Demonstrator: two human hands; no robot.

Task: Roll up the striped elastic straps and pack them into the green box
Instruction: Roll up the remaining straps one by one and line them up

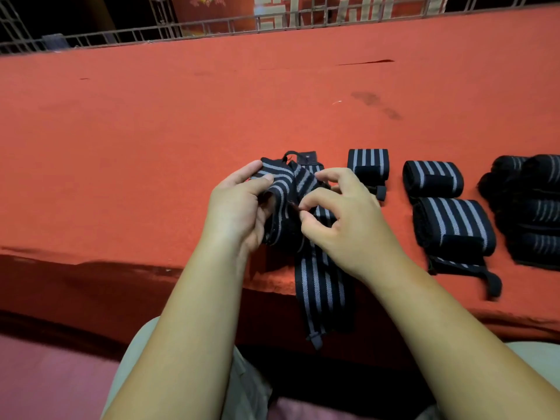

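Note:
A black strap with grey stripes [318, 286] lies partly unrolled, its loose tail hanging over the table's front edge. My left hand [239, 207] grips the folded upper part of it, thumb on top. My right hand [342, 219] pinches the strap near its middle with curled fingers. Three rolled straps lie to the right: one [368, 165] just past my right hand, one [433, 178] further right, a larger one [454, 225] nearer me. No green box is in view.
A red cloth covers the table [151, 131]. A pile of several more striped straps [533, 207] sits at the right edge. A metal railing [212, 25] runs along the table's far side. My lap is below the front edge.

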